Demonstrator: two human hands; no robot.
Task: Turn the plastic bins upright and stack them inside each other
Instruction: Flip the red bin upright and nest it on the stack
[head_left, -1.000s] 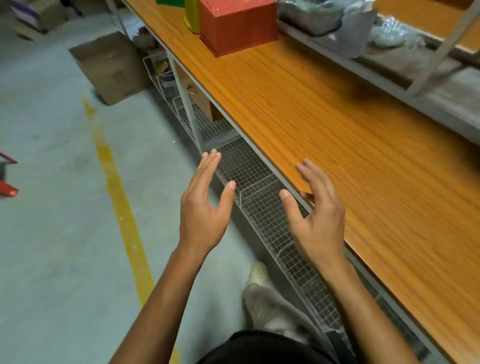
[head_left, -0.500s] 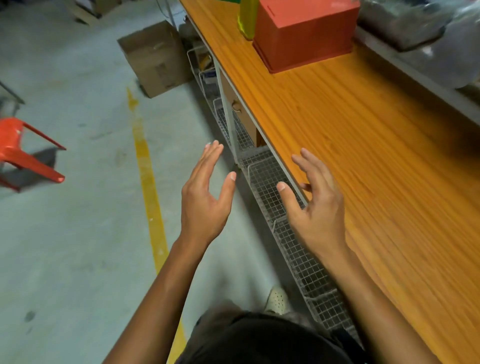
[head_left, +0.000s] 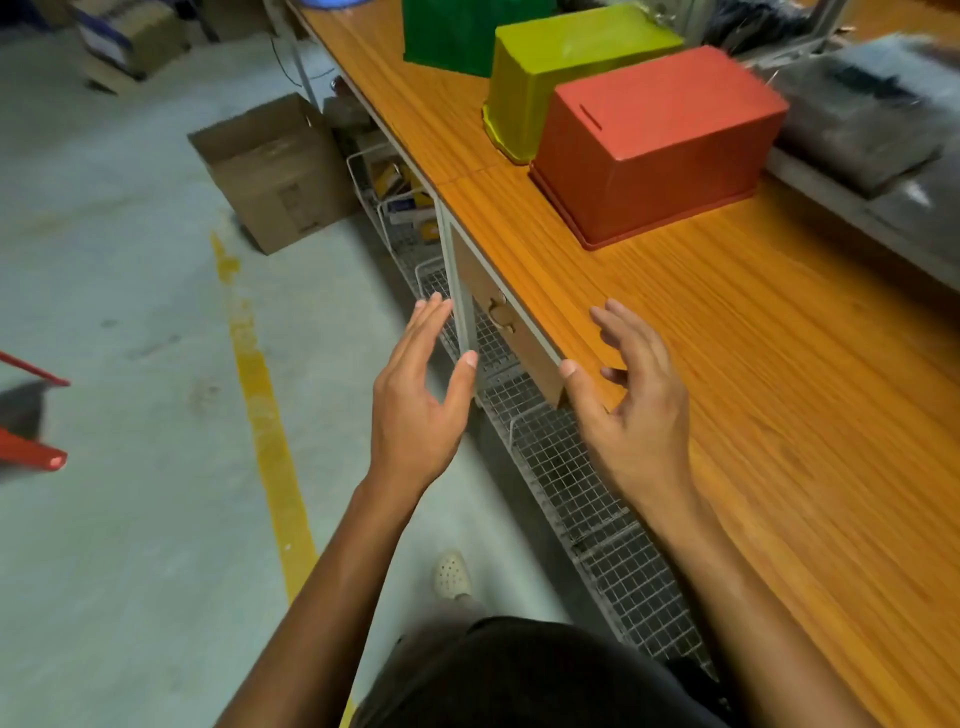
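Note:
Three plastic bins stand upside down in a row on the orange wooden table (head_left: 779, 395): a red bin (head_left: 660, 150) nearest, a yellow bin (head_left: 561, 73) behind it, a green bin (head_left: 457, 31) farthest. My left hand (head_left: 415, 405) hovers off the table's front edge over the floor, fingers straight, holding nothing. My right hand (head_left: 634, 410) is raised over the table's edge with fingers spread and relaxed, empty. Both hands are well short of the red bin.
Wire mesh baskets (head_left: 587, 499) run under the table. A cardboard box (head_left: 275, 166) sits on the floor beside a yellow floor line (head_left: 265, 415). A red chair leg (head_left: 31, 452) is at the left. Grey bagged items (head_left: 862, 104) lie on a shelf behind the bins.
The view has moved along the table toward the bins, so the red, yellow and green bins now appear closer. Both hands stay raised and empty in the same pose.

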